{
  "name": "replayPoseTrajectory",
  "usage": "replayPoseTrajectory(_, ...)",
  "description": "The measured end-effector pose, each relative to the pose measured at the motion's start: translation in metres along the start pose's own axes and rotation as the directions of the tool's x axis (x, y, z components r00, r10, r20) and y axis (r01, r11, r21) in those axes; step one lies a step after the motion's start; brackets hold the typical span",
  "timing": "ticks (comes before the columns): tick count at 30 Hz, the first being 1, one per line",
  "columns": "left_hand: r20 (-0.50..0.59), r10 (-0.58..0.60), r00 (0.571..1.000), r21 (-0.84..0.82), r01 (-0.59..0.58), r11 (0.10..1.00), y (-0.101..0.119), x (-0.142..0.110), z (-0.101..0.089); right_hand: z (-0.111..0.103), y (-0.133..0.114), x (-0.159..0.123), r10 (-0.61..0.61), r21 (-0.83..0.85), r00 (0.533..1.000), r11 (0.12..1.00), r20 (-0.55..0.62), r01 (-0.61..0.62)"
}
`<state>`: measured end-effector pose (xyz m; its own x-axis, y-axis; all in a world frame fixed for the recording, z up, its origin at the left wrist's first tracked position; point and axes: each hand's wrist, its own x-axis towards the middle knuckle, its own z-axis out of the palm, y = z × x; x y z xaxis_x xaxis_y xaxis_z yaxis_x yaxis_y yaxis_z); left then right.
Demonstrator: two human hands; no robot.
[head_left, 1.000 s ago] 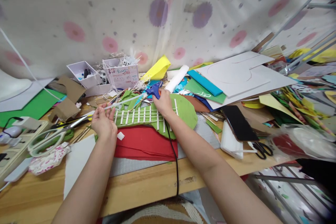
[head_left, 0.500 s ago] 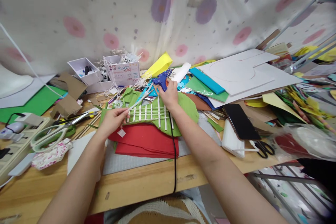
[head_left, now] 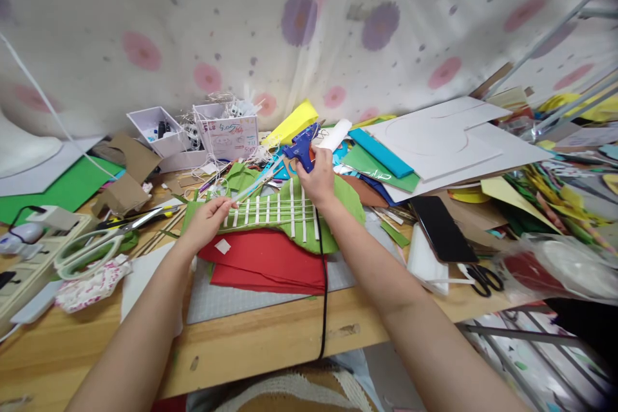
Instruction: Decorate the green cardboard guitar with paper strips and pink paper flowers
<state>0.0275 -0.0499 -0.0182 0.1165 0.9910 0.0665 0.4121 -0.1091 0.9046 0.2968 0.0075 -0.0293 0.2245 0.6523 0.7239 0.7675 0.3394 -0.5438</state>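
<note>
A green felt piece (head_left: 345, 206) with several white strips glued across it lies on a stack of red sheets (head_left: 270, 261). My left hand (head_left: 205, 222) pinches the end of a thin white strip (head_left: 251, 188) at the green piece's left end. My right hand (head_left: 318, 177) is closed round a blue glue gun (head_left: 302, 145), held just above the far edge of the green piece. The gun's black cord (head_left: 322, 283) runs along my right forearm and over the table's front edge.
Pale green scissors (head_left: 89, 251) and a power strip (head_left: 24, 270) lie at the left. White boxes (head_left: 226, 135) stand at the back. A black phone (head_left: 441, 228), black scissors (head_left: 480, 277) and heaps of coloured paper fill the right. White boards (head_left: 449, 141) lean behind.
My left hand moved right to the green piece's left end, still holding the white strip. My right hand lifted the glue gun slightly up and to the right.
</note>
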Motion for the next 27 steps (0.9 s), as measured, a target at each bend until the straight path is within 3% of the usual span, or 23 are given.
replayPoseTrajectory(2,0.061,-0.007,0.998,0.007,0.006,1.0,0.002,-0.003,0.0,-0.002,0.0,0.001,-0.003,-0.001,1.0,1.0,0.01,0.003)
replayPoseTrajectory(6,0.155,-0.105,0.982,-0.241,0.14,0.96,0.004,-0.007,0.001,-0.006,0.003,0.0,-0.004,0.016,0.999,1.0,0.038,0.004)
replayPoseTrajectory(8,0.173,-0.12,0.978,-0.275,0.165,0.947,0.005,-0.008,0.001,-0.009,0.003,-0.001,0.006,0.022,0.999,1.0,0.045,-0.007)
replayPoseTrajectory(12,0.215,-0.066,0.974,-0.011,0.07,0.997,0.005,-0.003,-0.004,-0.013,0.004,0.0,0.041,-0.002,0.997,0.999,0.061,-0.041)
replayPoseTrajectory(15,0.188,-0.009,0.982,0.173,-0.024,0.985,0.005,0.004,-0.007,-0.014,0.006,0.002,0.047,-0.031,0.994,0.999,0.099,-0.044)
replayPoseTrajectory(17,0.156,0.003,0.988,0.199,-0.034,0.979,0.005,0.007,-0.008,-0.012,0.008,0.003,0.043,-0.041,0.994,0.998,0.104,-0.039)
replayPoseTrajectory(22,0.175,-0.103,0.979,-0.035,0.111,0.993,0.006,0.005,-0.003,-0.008,0.011,0.003,0.016,-0.046,0.998,0.999,0.054,-0.013)
replayPoseTrajectory(25,0.153,-0.062,0.986,0.126,0.043,0.991,0.006,0.001,-0.002,-0.008,0.01,0.004,-0.008,-0.049,0.999,0.999,0.052,0.01)
replayPoseTrajectory(27,0.213,-0.04,0.976,0.236,-0.012,0.972,0.008,0.0,-0.002,-0.01,0.01,0.005,-0.028,-0.054,0.997,0.998,0.067,0.031)
